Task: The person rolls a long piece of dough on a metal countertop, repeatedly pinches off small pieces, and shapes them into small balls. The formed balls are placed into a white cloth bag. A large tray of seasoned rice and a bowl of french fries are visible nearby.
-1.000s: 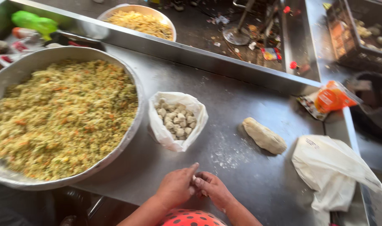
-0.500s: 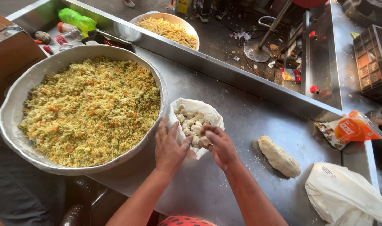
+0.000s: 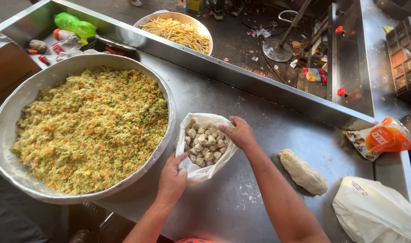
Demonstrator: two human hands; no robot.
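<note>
From the head camera, a white plastic bag (image 3: pixel 204 167) full of small dough pieces (image 3: pixel 205 145) sits on the steel table (image 3: pixel 223 198), just beside the big metal bowl (image 3: pixel 16 101) of shredded vegetable mix (image 3: pixel 90 126). The left hand (image 3: pixel 171 179) holds the near edge of the bag, fingers closed on the plastic. The right hand (image 3: pixel 240 132) rests at the far rim, fingertips bent among the pieces; I cannot tell if it grasps one. A dough log (image 3: pixel 303 172) lies to the right, near another white bag (image 3: pixel 376 213) and an orange packet (image 3: pixel 385 138).
</note>
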